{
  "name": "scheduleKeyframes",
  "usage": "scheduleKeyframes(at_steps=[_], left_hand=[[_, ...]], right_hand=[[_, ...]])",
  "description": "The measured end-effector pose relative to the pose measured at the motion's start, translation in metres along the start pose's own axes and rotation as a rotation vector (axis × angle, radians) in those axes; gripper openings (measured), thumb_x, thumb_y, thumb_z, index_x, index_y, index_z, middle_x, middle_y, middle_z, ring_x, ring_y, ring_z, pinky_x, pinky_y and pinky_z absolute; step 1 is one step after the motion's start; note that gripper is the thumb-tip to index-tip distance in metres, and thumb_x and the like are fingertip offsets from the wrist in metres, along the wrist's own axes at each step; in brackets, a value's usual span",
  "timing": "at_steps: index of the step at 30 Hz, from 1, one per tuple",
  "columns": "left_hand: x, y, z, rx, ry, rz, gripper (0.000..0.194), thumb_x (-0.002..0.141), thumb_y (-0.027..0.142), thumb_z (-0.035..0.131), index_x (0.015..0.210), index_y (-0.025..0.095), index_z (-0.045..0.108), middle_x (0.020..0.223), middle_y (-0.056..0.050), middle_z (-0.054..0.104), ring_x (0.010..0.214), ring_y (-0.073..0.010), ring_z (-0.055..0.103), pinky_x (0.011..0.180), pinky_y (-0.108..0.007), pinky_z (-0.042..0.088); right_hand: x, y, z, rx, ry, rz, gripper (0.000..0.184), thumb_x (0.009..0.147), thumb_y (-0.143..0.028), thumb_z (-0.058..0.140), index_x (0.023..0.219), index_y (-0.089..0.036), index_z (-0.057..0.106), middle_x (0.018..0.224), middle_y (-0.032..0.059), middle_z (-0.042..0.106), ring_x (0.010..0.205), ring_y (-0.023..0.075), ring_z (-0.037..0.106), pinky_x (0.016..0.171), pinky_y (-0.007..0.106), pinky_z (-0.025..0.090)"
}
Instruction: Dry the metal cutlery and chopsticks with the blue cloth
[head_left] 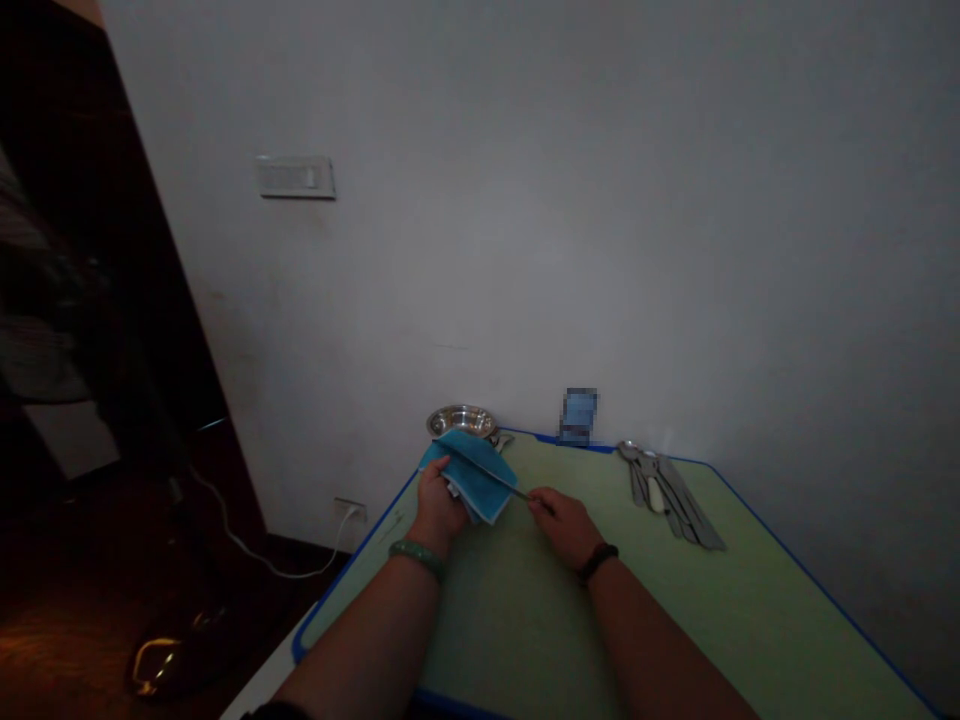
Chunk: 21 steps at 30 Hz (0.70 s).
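My left hand (439,500) holds a blue cloth (484,497) spread over its palm, with the thumb on top near the cloth's left side. Across the cloth lies the long thin blade of a knife (519,492), tilted down toward the right. The fingers of my right hand (566,525) are closed round its handle end. Behind the cloth, at the far left of the table, stands a shiny steel bowl (461,412), partly covered from view. A few metal pieces of cutlery (502,440) show beside it, too small to name.
Several spoons and flat-handled pieces of cutlery (686,510) lie bunched on the right of the green, blue-edged table (525,620). A pixelated phone-like object (578,415) leans on the wall. A white cord (277,573) runs from a wall socket (350,509) at the left.
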<state>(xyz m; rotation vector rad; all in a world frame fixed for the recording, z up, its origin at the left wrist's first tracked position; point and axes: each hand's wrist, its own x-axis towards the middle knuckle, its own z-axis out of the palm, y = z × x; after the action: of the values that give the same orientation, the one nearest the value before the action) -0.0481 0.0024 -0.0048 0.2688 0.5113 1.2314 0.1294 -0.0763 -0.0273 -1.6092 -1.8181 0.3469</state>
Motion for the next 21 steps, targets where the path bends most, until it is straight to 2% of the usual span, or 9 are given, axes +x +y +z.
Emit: scheduleKeyframes(at_steps=[5,11,17,21], left_hand=[[-0.0053,-0.0002,0.0027,0.06,-0.015,-0.035,0.02,0.068,0.024,0.046,0.072,0.013,0.062,0.057,-0.006,0.066,0.065,-0.0252,0.066,0.081,-0.046,0.047],[-0.007,-0.0007,0.0041,0.026,-0.035,-0.064,0.02,0.066,0.024,0.047,0.073,0.012,0.062,0.059,-0.008,0.066,0.069,-0.0269,0.066,0.077,-0.046,0.049],[-0.0023,-0.0012,-0.0003,0.031,0.017,-0.007,0.023,0.067,0.026,0.047,0.077,0.012,0.063,0.059,-0.007,0.066,0.062,-0.025,0.065,0.073,-0.045,0.05],[0.0,-0.0002,-0.0023,0.0,0.029,-0.016,0.028,0.068,0.027,0.047,0.085,0.011,0.063,0.063,-0.008,0.067,0.067,-0.0263,0.065,0.075,-0.046,0.049]], right_hand=[[0.0006,0.0032,0.0026,0.057,-0.034,0.072,0.032,0.083,-0.039,0.039,0.1,-0.024,0.061,0.089,0.0016,0.066,0.083,0.015,0.059,0.076,0.026,0.042],[0.0017,0.0044,0.0064,0.084,-0.039,0.11,0.034,0.084,-0.038,0.038,0.108,-0.024,0.056,0.095,0.0029,0.065,0.089,0.0152,0.058,0.077,0.026,0.041],[0.0016,0.0051,0.0075,0.084,-0.04,0.205,0.032,0.08,-0.04,0.044,0.107,-0.024,0.051,0.074,-0.0005,0.061,0.068,0.0137,0.056,0.063,0.024,0.04],[0.0004,0.0021,0.0065,0.092,-0.064,0.226,0.026,0.075,-0.037,0.05,0.098,-0.024,0.05,0.072,-0.0026,0.058,0.064,0.0124,0.053,0.059,0.023,0.038]])
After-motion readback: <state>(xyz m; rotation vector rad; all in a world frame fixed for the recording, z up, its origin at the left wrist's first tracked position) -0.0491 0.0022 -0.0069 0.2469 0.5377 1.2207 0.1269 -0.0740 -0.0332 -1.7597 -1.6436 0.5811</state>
